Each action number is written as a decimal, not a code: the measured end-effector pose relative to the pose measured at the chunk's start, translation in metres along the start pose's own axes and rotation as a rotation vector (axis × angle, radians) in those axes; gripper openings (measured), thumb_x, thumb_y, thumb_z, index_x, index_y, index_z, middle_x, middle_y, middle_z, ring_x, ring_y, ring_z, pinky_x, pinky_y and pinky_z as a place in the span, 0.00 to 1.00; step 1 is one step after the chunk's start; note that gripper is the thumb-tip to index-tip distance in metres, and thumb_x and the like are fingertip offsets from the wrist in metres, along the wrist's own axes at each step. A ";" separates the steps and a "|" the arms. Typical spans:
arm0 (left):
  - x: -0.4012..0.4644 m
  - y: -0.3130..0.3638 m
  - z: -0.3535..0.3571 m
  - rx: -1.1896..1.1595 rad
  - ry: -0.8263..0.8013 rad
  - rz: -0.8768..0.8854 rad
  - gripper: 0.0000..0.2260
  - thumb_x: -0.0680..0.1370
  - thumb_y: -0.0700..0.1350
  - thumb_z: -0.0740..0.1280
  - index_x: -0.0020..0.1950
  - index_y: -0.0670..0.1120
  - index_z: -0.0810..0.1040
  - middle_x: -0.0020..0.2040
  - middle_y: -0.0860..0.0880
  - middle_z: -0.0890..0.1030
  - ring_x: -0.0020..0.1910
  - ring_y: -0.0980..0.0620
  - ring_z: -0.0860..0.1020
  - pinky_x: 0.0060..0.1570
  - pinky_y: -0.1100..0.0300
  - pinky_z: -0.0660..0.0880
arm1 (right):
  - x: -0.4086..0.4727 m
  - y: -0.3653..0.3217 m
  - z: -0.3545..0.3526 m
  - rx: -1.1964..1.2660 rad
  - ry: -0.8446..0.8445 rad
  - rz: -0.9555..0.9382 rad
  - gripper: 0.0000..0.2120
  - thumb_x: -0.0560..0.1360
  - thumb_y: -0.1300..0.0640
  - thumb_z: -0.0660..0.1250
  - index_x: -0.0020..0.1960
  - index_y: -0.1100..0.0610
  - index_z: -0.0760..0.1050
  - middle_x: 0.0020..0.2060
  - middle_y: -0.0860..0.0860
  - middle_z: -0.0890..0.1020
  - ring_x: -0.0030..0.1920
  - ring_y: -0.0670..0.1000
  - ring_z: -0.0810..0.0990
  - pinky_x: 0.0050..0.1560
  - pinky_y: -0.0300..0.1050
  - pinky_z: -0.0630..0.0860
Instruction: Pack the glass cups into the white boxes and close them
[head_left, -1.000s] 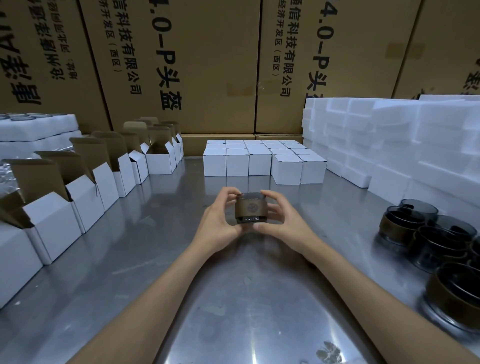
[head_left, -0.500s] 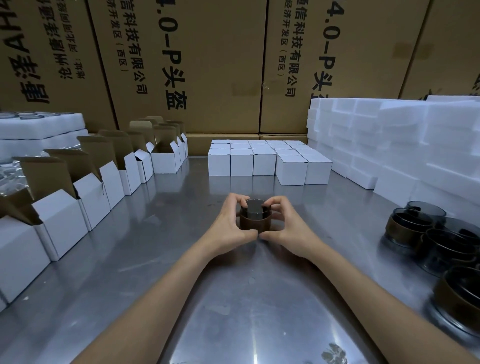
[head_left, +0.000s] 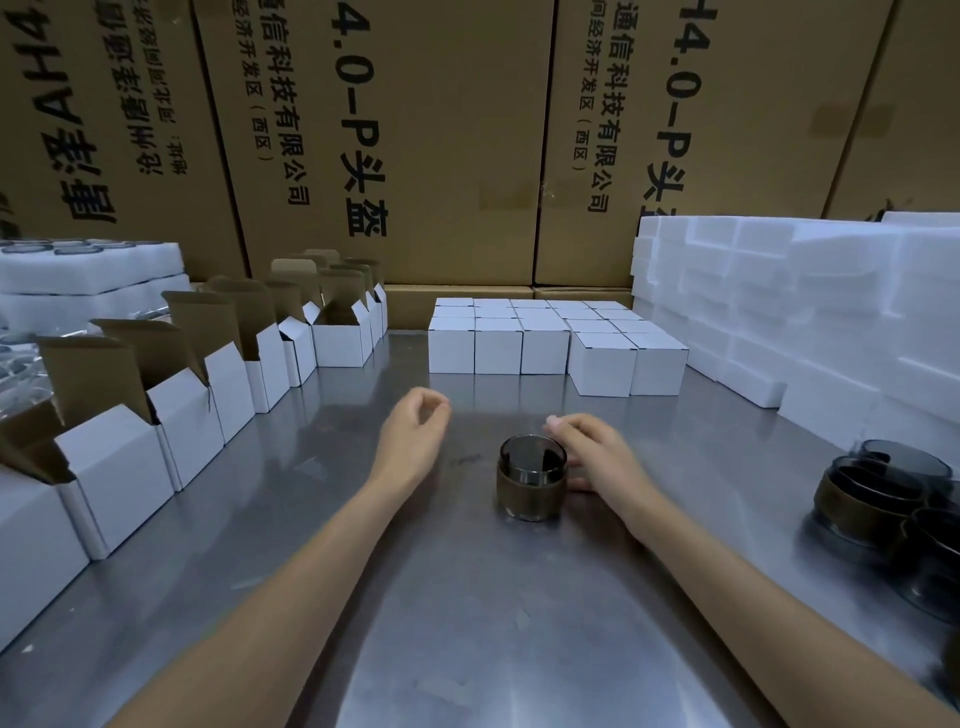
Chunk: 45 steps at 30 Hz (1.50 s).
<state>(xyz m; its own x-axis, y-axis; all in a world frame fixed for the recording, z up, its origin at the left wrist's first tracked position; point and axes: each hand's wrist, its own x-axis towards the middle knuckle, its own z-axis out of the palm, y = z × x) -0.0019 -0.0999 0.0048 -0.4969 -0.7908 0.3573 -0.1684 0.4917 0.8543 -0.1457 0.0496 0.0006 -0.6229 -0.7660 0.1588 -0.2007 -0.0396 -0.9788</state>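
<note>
Upright on the table (head_left: 467, 623), the cup (head_left: 531, 478) stood at centre, its glass rim showing above a brown sleeve. The left hand (head_left: 413, 441) hovered just left of it, apart from it, fingers loosely curled and holding nothing. The right hand (head_left: 592, 457) lay just beside the cup on the right, fingers relaxed; whether they touched the sleeve could not be told. Open boxes (head_left: 130, 462) ran along the left, flaps up; closed boxes (head_left: 550, 343) sat far centre. More cups (head_left: 883, 499) crowded the near right edge, with foam blocks (head_left: 805, 312) stacked behind them. The free-standing cup looked at risk: a right wrist swinging back towards the spare cups could clip it or them, and glass would probably skid easily on smooth metal.
</note>
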 end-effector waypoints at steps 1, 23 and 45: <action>0.011 -0.009 -0.005 0.071 0.002 -0.019 0.05 0.80 0.43 0.61 0.53 0.47 0.75 0.54 0.51 0.76 0.53 0.54 0.72 0.50 0.62 0.66 | 0.005 -0.001 0.004 -0.014 0.001 -0.004 0.11 0.77 0.47 0.65 0.41 0.53 0.77 0.38 0.48 0.81 0.29 0.41 0.77 0.27 0.33 0.71; 0.196 -0.070 -0.061 1.227 -0.252 -0.170 0.30 0.79 0.64 0.54 0.78 0.55 0.52 0.79 0.45 0.44 0.77 0.39 0.43 0.73 0.41 0.50 | 0.036 0.012 0.014 -0.148 0.064 -0.108 0.19 0.69 0.39 0.62 0.33 0.53 0.80 0.32 0.48 0.82 0.37 0.47 0.82 0.45 0.44 0.75; 0.204 -0.057 -0.058 1.291 -0.278 -0.068 0.30 0.77 0.67 0.54 0.75 0.52 0.62 0.71 0.44 0.60 0.72 0.42 0.61 0.72 0.44 0.50 | 0.037 0.013 0.014 -0.150 0.051 -0.102 0.17 0.69 0.40 0.62 0.33 0.50 0.80 0.30 0.46 0.82 0.34 0.41 0.79 0.43 0.41 0.73</action>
<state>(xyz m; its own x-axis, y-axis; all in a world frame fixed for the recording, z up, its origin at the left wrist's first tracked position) -0.0441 -0.3106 0.0506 -0.5861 -0.8031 0.1074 -0.8075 0.5680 -0.1588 -0.1608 0.0122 -0.0081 -0.6301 -0.7295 0.2660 -0.3729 -0.0162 -0.9277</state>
